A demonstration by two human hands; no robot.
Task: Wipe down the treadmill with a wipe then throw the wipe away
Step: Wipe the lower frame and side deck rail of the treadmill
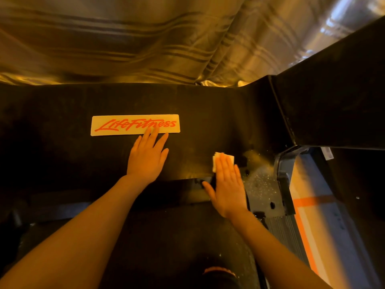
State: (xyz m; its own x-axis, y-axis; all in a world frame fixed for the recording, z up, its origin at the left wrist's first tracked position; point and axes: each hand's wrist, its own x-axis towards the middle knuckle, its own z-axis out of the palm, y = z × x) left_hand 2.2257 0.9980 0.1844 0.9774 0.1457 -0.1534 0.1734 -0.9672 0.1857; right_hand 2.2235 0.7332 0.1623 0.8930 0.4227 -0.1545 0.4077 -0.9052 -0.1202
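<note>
The treadmill's black front cover (62, 155) fills the middle of the view and carries a pale label (116, 129) with red lettering. My left hand (146, 158) lies flat on the cover, its fingertips touching the label's lower edge. My right hand (227, 184) lies flat with straight fingers on a small folded white wipe (215, 161), pressing it onto the cover near its lower right edge. Only the wipe's far and left edges show past my fingers.
A black upright frame (333, 90) rises at the right. Below it is a wet, speckled side rail (262, 184) with an orange stripe (308, 202) beside it. A striped curtain (145, 38) hangs behind the machine. The dark belt (166, 236) runs under my arms.
</note>
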